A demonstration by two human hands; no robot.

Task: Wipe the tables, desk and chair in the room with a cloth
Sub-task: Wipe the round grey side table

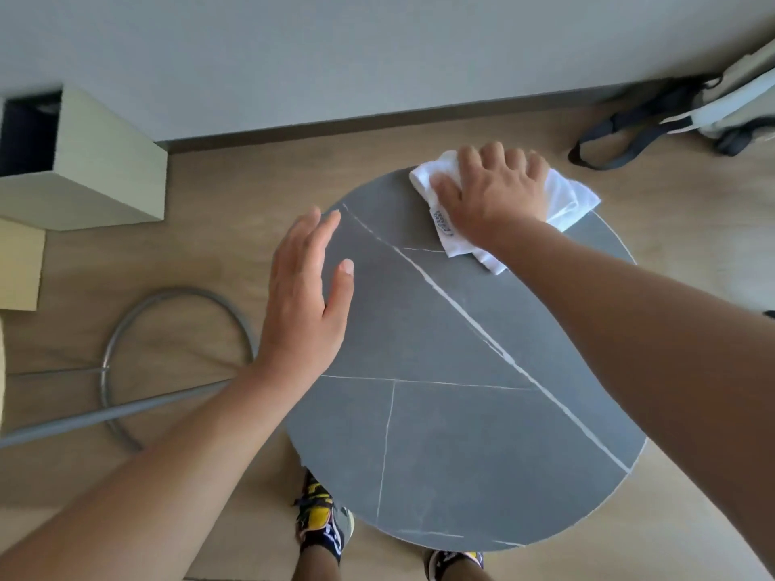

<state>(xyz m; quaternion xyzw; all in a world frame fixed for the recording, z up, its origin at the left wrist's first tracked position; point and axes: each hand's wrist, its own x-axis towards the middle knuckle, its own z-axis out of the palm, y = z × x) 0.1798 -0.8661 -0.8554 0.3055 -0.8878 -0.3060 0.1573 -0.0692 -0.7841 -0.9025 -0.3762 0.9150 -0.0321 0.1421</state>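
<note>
1. Head view, looking straight down: a round dark-grey stone-look tabletop (453, 413) with thin white veins, matte and smooth.
2. A crumpled white cloth (566, 199) lies at its far edge, one corner overhanging.
3. The right hand (499, 195) presses down on the cloth, fingers curled over it, apparently gripping it.
4. The left hand (306, 295) is flat and released, fingers together, at the tabletop's left edge.
</note>
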